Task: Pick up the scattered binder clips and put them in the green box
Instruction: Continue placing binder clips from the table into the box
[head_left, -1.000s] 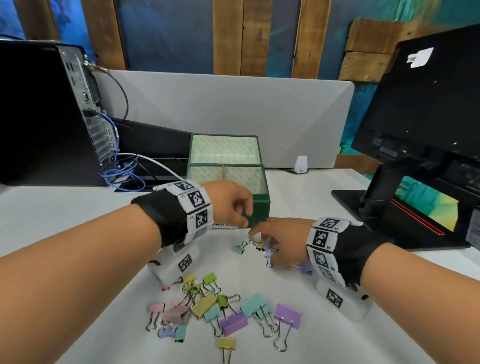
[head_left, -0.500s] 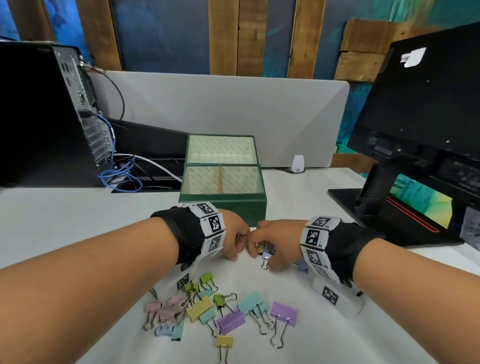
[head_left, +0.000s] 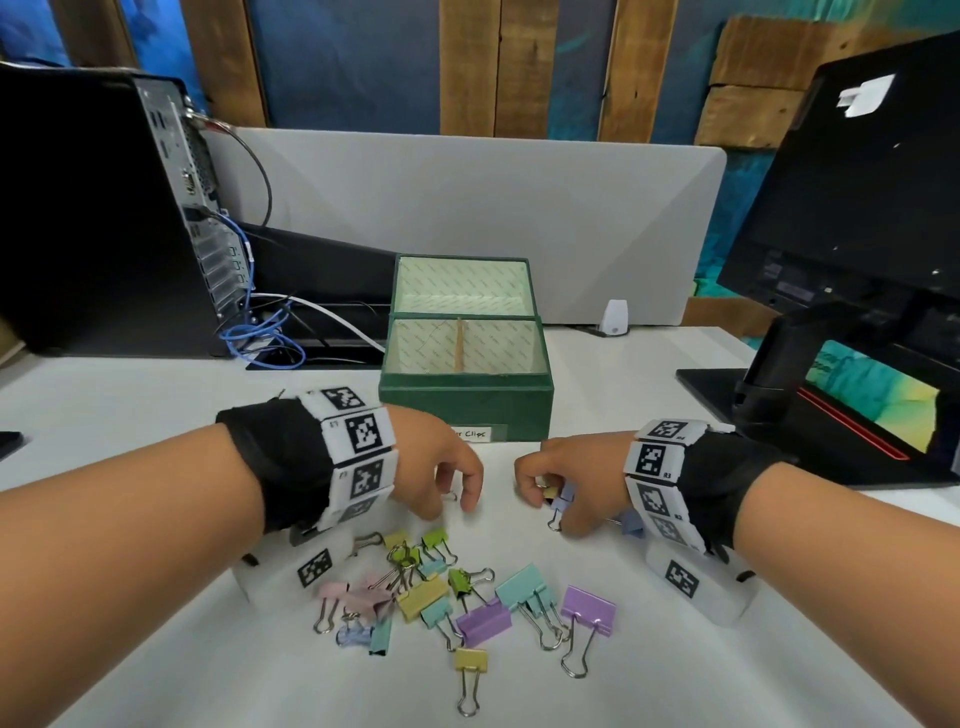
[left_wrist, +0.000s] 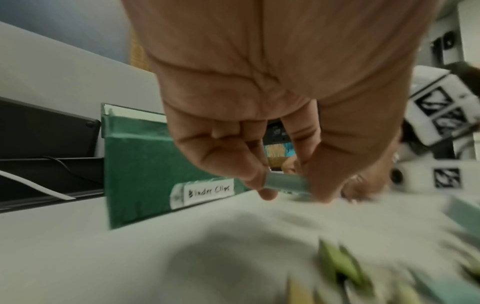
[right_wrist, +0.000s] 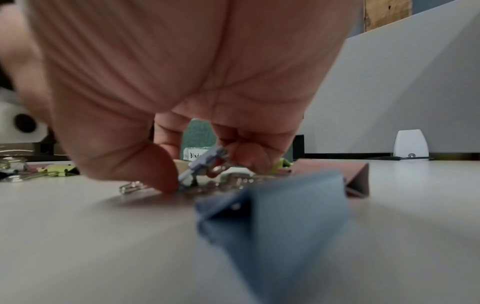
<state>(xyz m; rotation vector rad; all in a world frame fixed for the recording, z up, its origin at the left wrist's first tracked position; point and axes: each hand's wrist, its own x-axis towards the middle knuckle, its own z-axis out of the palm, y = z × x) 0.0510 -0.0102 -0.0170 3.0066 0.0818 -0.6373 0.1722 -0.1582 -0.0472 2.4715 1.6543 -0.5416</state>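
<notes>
I judge the task is only at its start. The green box (head_left: 464, 413) stands open on the far side of the table (head_left: 156, 405), and both its compartments look empty to me. My left hand (head_left: 434, 467) is low just in front of the box, and its thumb and fingers pinch a pale teal clip (left_wrist: 285, 183). My right hand (head_left: 566, 480) is beside it, to the right, with fingers curled on a lavender clip (head_left: 562, 501); it seems to hold one or two more, but I cannot tell how many. A blue clip (right_wrist: 272, 211) lies near that wrist. The main pile of clips (head_left: 457, 597) is on the near side, not yet collected.
</notes>
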